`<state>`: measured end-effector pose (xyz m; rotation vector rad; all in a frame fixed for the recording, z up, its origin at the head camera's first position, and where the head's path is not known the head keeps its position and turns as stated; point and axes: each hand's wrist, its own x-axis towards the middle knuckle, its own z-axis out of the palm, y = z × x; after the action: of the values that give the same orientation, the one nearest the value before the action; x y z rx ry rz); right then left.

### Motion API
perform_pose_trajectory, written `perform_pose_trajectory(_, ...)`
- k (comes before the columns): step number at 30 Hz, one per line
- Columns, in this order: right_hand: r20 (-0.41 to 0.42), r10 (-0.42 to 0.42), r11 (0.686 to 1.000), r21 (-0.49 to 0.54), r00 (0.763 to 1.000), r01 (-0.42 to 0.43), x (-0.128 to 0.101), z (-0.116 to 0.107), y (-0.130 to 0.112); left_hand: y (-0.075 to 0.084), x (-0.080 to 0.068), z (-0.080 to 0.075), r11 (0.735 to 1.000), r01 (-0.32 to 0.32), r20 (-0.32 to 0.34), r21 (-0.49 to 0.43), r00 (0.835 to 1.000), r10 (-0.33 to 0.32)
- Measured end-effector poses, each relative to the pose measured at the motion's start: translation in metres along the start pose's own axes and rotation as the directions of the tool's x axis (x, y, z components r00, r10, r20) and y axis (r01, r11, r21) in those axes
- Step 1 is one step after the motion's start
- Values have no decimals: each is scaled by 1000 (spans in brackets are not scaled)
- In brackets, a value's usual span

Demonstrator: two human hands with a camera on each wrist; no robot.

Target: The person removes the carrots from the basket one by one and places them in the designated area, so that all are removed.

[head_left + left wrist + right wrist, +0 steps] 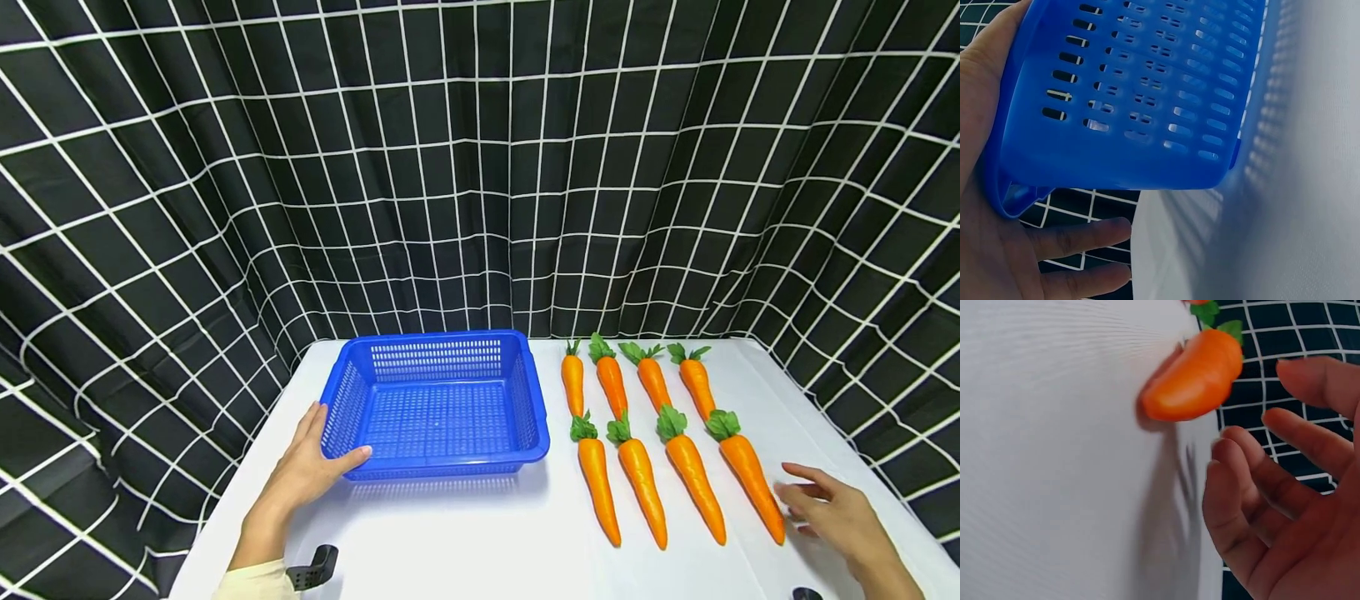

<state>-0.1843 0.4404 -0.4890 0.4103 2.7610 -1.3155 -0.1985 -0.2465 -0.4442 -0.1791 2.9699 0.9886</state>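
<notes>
A blue perforated plastic basket (pixel 438 360) stands empty on the white table (pixel 465 533). My left hand (pixel 313 465) rests against its front-left corner, thumb along the front wall, fingers straight. The left wrist view shows the basket (pixel 1147 94) close up against the palm of my left hand (pixel 1016 250). Several orange toy carrots with green tops lie in two rows to the basket's right; the front right one (pixel 750 475) is nearest my right hand (pixel 832 508). That hand hovers just apart from its tip, fingers spread and holding nothing. In the right wrist view the carrot's tip (pixel 1194 378) lies just beyond the fingers (pixel 1254 487).
A black curtain with a white grid (pixel 450 167) hangs behind the table and on both sides. The table's right edge runs close past my right hand. A black wrist mount (pixel 315 568) shows at my left wrist.
</notes>
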Motion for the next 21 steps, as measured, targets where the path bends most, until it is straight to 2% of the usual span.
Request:
perform_pose_trajectory(3,-108,-45,999,-5,993,45,-4,-3,-2,-1,0,-1,1000,-5,5,4,1000,5)
perform_pose_trajectory(8,-271,-66,997,12,960,72,-13,-6,-15,-3,1,-5,1000,-23,9,12,1000,23)
perform_pose_trajectory(12,-322,-88,995,21,943,100,-15,-8,-40,-3,3,-12,998,-44,-20,51,999,45)
perform_pose_trajectory(15,-334,-151,988,-17,930,154,-13,-5,-68,2,7,-23,991,-75,-77,109,993,84)
perform_pose_trajectory(18,-344,-256,967,-93,904,239,-9,-1,-101,17,15,-38,973,-147,-153,177,973,175)
perform_pose_trajectory(20,-365,-347,937,-155,864,312,-5,3,-127,31,22,-49,955,-201,-192,218,951,244)
perform_pose_trajectory(21,-384,-396,918,-191,834,348,-2,6,-141,39,27,-54,943,-224,-205,245,939,276)
